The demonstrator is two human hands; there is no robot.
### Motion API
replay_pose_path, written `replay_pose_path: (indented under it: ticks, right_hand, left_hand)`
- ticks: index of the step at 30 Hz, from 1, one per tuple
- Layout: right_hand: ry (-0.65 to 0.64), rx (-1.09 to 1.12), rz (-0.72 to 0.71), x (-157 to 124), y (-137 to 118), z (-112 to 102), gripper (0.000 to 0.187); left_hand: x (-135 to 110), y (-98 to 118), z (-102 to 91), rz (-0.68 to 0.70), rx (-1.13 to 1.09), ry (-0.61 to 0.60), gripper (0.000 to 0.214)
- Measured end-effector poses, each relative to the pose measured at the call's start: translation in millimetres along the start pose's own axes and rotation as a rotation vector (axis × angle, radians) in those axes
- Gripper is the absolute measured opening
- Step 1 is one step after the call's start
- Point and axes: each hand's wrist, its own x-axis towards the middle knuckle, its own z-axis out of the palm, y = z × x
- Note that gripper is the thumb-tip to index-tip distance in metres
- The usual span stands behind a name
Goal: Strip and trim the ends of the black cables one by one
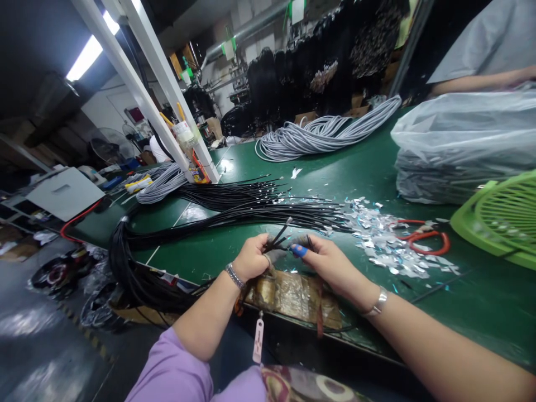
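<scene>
My left hand is closed around a few black cables, whose cut ends stick up past the fingers. Close by on the right, my right hand pinches a black cable end between a thumb wrapped in blue tape and the fingers; the exact grip is partly hidden. Below both hands, a taped brown block sits at the table edge. Behind them, long bundles of black cables lie across the green table, curving over its left edge.
Scraps of foil and plastic cover the table at right, with red-handled scissors among them. A green basket, a plastic-wrapped bundle and a grey cable coil stand farther out. A white post rises at left. A co-worker's arm shows at far right.
</scene>
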Motion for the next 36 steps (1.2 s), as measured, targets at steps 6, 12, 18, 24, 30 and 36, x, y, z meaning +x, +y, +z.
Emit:
replay_pose_path:
  ticks: [6,12,18,24,30,36]
  right_hand:
    - [-0.024,0.186,0.201,-1.6,-1.0,4.1,0.04]
    - [-0.001,0.017,-0.039,0.8,-6.6,0.9,0.033]
    - [0.002,0.088,0.065,-0.4,-6.5,0.7,0.035]
    - [-0.027,0.357,0.233,-0.2,-8.3,4.1,0.041]
    - [-0.058,0.438,0.322,-0.4,-6.7,5.1,0.039]
    - [-0.055,0.159,0.183,0.9,-3.4,3.2,0.032]
  left_hand:
    - [-1.0,0.3,-1.8,0.012,0.131,0.029,0.029]
    - [2.5,5.7,0.0,-0.177,-0.152,-0.028,0.049]
    - [1.8,4.6,-1.2,-0.148,-0.16,-0.064,0.052]
    - [0.5,5.2,-0.8,-0.13,-0.141,-0.098,0.049]
    - [0.8,4.9,-0.7,-0.117,-0.14,-0.096,0.048]
    - [0.6,4.1,-1.2,-0.145,-0.113,-0.103,0.049]
